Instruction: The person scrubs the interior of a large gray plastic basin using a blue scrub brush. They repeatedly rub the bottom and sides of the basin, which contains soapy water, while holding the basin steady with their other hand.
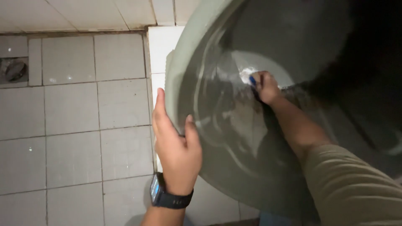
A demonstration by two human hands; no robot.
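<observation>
A large grey-green plastic tub (217, 175) is tilted on its side over a tiled floor, its inside facing me. My left hand (176, 146) grips the tub's near rim, thumb inside, fingers on the outside; a dark watch sits on the wrist. My right hand (264, 87) reaches deep into the tub and is closed around a small blue scrubbing tool (252, 80), pressed against the tub's bottom, where a patch of white foam (246, 73) shows. The tool is mostly hidden by the fingers.
Grey square floor tiles (75, 138) fill the left side. A round floor drain (15, 70) sits at the far left. A white raised tiled ledge (161, 50) runs behind the tub. The right side of the view is dark.
</observation>
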